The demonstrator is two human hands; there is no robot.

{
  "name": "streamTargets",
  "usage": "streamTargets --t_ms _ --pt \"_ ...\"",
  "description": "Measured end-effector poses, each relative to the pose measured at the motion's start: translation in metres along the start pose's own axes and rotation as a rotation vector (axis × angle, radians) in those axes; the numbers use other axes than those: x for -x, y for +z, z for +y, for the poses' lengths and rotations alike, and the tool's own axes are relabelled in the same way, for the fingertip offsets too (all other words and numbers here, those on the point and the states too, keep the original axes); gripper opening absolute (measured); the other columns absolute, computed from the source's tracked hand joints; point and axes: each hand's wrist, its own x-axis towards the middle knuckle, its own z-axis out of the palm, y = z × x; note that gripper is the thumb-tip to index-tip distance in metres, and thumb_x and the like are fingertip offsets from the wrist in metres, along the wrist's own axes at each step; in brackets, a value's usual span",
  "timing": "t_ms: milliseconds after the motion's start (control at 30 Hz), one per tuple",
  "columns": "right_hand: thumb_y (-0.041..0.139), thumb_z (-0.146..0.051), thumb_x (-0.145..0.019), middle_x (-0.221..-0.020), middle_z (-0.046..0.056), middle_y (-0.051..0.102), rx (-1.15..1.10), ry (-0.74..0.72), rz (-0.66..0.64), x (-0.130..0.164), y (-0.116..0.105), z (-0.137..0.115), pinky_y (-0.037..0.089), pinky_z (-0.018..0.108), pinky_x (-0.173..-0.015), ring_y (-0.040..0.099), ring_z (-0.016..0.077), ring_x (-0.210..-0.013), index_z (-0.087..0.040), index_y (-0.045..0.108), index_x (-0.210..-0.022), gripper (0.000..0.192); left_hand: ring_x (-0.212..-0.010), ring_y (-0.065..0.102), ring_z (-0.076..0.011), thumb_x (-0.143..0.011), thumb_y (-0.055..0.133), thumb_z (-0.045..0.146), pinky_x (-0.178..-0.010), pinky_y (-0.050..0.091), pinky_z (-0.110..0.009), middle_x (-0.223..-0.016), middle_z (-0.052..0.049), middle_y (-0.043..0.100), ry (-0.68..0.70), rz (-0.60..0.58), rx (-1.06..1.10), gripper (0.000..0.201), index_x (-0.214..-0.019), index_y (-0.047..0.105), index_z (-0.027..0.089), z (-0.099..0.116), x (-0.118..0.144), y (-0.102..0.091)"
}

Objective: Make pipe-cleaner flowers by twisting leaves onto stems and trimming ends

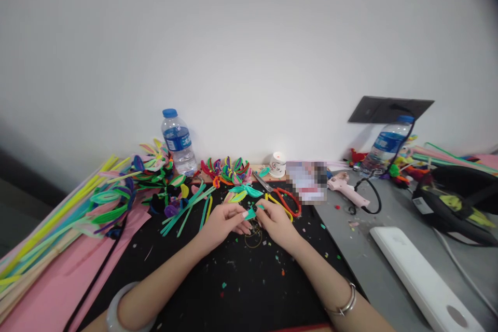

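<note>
Between my two hands is a teal pipe-cleaner piece (251,213), pinched at its left end by my left hand (225,222) and at its right by my right hand (277,222). A small dark spot shows on it near my right fingertips. Just beyond lie teal and yellow pipe-cleaner petals (245,193). Scissors with red handles (288,201) rest past my right hand, with a yellow-handled tool (280,206) partly hidden beside them. A thin brown ring (253,238) lies on the black mat (249,290) below my fingers.
Loose pipe cleaners (189,212) and finished-looking flowers (229,168) lie left and behind. Water bottles (179,142) stand near the wall; a paper cup (277,165) is at the back. Rightward are a pink glue gun (348,191), a white power bank-like bar (422,275) and a black headset-like object (453,207).
</note>
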Motion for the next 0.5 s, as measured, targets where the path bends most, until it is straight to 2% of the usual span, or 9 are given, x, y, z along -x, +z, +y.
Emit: streamTargets --t_ms 233,500 --pt "0.043 -0.028 -0.084 -0.052 -0.007 0.046 -0.252 0.110 -0.027 -0.0016 0.0047 -0.0010 0.031 0.019 -0.040 0.040 0.0074 -0.040 -0.019 0.048 -0.081 0.011 -0.062 0.066 -0.0190 -0.076 0.060 0.037 -0.061 0.053 -0.029 -0.067 -0.007 0.069 0.106 0.054 -0.108 0.024 -0.077 0.060 0.013 0.0000 0.0022 0.0012" --pt "0.046 -0.027 -0.079 -0.052 -0.008 0.048 -0.401 0.141 -0.043 -0.0031 0.0056 -0.0041 0.031 0.018 -0.036 0.039 0.0055 -0.036 -0.018 0.046 -0.079 0.010 -0.064 0.067 -0.0206 -0.077 0.057 0.034 -0.064 0.054 -0.032 -0.069 -0.007 0.069 0.119 0.081 -0.147 0.021 -0.079 0.061 0.014 -0.0013 0.0022 0.0018"
